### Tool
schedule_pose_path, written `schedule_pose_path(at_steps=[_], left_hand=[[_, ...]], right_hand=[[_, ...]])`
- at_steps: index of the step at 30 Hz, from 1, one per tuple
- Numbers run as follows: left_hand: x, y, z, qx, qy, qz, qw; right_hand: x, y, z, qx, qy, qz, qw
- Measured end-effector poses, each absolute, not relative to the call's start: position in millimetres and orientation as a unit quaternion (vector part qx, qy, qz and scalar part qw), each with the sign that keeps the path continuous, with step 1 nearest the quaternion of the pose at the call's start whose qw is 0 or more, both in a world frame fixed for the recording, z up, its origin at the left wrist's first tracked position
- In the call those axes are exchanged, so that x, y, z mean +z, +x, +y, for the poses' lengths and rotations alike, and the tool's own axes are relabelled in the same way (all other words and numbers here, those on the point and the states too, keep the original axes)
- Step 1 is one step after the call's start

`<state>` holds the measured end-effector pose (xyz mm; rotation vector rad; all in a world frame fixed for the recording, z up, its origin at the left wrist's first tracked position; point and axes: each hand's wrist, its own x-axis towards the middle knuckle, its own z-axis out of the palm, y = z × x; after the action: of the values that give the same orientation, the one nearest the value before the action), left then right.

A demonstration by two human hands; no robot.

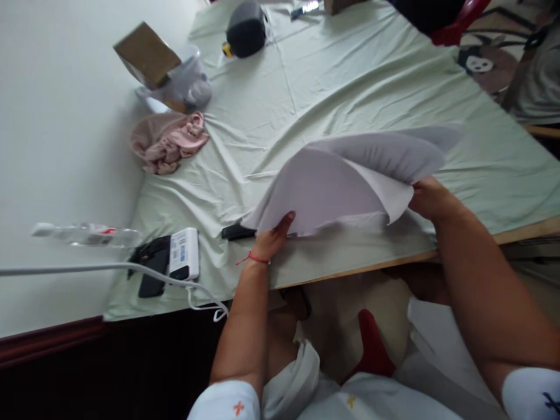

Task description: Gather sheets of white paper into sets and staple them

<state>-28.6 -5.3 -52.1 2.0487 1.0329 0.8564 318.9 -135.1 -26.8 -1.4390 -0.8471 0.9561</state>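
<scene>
Several sheets of white paper [335,184] are held up over the near part of the table, bowed and partly folded over. Faint printed lines show on the far sheet. My left hand [274,236] grips the papers at their left end, thumb on top; a red string is tied round the wrist. On the right, my right hand [426,198] is closed on the other end, its fingertips hidden by the sheets. A black object [237,231], too covered to name, lies on the cloth just left of my left hand.
A pale green cloth [258,140] covers the table. At its left are a bottle [94,234], a dark phone [154,274], a white power bank [184,254] with a cable, and a pink cloth [172,143]. Farther back are a cardboard box [146,55] and a black case [246,29].
</scene>
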Motion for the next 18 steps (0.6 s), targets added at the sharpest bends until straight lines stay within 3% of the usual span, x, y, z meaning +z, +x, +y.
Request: schedule_pose_path(at_steps=[8, 18], left_hand=[[-44.5, -21.5, -25.4, 0.324, 0.638, 0.427, 0.553], [-35.9, -19.0, -32.2, 0.329, 0.635, 0.417, 0.561]], right_hand=[[-14.4, 308.7, -132.2, 0.429, -0.617, -0.274, 0.600], [-19.4, 309.0, -128.4, 0.434, -0.586, -0.256, 0.635]])
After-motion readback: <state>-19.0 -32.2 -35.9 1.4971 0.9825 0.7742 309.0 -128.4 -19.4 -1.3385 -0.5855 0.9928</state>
